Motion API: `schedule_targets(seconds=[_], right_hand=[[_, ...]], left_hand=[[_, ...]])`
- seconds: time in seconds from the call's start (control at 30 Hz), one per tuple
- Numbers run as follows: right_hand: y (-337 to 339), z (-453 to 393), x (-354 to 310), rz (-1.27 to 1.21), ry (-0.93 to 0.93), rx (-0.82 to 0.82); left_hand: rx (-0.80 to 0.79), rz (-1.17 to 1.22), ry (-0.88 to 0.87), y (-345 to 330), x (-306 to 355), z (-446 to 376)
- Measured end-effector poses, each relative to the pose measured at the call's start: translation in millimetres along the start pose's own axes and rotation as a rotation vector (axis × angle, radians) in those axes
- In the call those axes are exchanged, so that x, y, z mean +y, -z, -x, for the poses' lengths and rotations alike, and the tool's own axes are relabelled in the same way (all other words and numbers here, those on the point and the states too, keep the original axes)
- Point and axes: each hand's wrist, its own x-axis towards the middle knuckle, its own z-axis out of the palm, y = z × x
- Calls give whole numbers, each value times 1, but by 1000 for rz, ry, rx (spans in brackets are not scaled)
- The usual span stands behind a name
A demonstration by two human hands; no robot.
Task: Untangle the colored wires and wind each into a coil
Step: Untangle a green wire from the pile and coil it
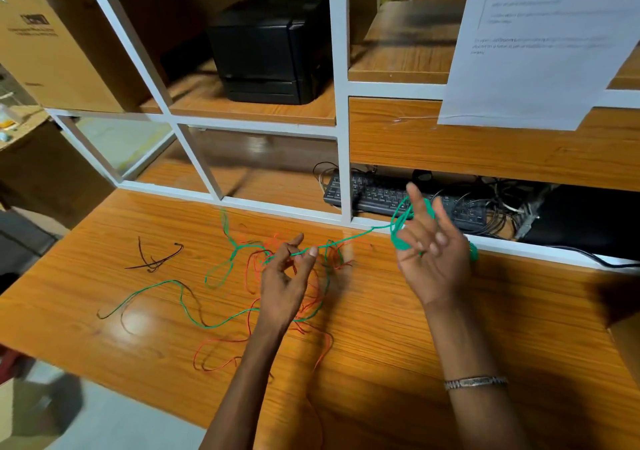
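The green wire [349, 239] runs taut between the hands — left hand [285, 281] pinches it above the red wire [256, 276] tangle on the bench [381, 328]; right hand [433, 252], fingers spread, carries several green loops wound around it.

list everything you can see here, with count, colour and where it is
green wire: one, green, strung between both hands, the rest loose on the desk
red wire: red-orange, count unclear, tangled on the desk under the left hand
dark wire: one, dark brown, apart on the desk at far left
desk: one, orange wood
keyboard: one, black, in the low shelf bay
printer: one, black, on the upper shelf
cardboard box: one, brown, upper left
paper sheet: one, white, hanging at upper right
left hand: pinches the green wire
right hand: fingers spread, green loops wound round them
bracelet: one, silver, right wrist
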Motion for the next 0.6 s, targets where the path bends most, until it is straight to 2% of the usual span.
schedule_targets(seconds=[0.07,0.13,0.2,0.27,0.33,0.4,0.43,0.5,0.6], right_hand=[[1,-4,-6,20,169,150],[4,-10,-4,173,281,266],[6,-16,6,502,310,392],[16,-20,18,911,261,529],[30,-18,27,1380,67,663],[39,-12,35,1743,-266,674],[41,-10,39,1795,-424,619],[34,-7,50,1694,-647,469],[9,0,58,1509,-742,304]], left_hand=[[-1,-7,-68,3,-1,-1],[-55,-16,-173,3,2,0],[-115,15,-210,0,9,2],[-159,90,-192,-6,15,3],[-181,159,-167,-10,17,1],[-176,159,-154,-12,18,-2],[-176,145,-149,-13,16,-4],[-179,128,-149,-15,15,-5],[-148,127,-108,-12,10,-8]])
